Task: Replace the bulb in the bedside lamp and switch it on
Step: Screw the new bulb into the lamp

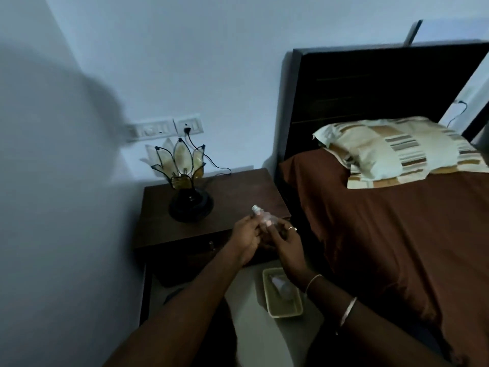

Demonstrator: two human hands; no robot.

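Both hands are meeting in front of the nightstand and are sharing a small bulb (pixel 260 216). The left hand (pixel 244 241) is curling its fingers around the bulb's lower part from the left, and the right hand (pixel 284 243) (a ring is showing on one finger, two bangles on the wrist) is closing on it from the right, so both are holding it. The bulb's metal cap is sticking up just above the fingertips, tilted toward the lamp; the glass part is mostly hidden between the fingers.

Beyond the grip and to its left, the bedside lamp (pixel 182 178) is standing on the dark wooden nightstand (pixel 238 192), well apart from the hands. Its petal-shaped glass shade is opening upward over a dark round base, and it is unlit. Its cord (pixel 211 165) is running up to a switch panel (pixel 165 128) on the pale wall behind. To the right of the grip a bed with a brown sheet (pixel 383 234) and a patterned pillow (pixel 391 149) is lying against a dark headboard (pixel 370 83).

Below the grip, nearer the person, a pale rectangular tray (pixel 283 312) is sitting on the light floor, holding something pale that is too dim to identify.
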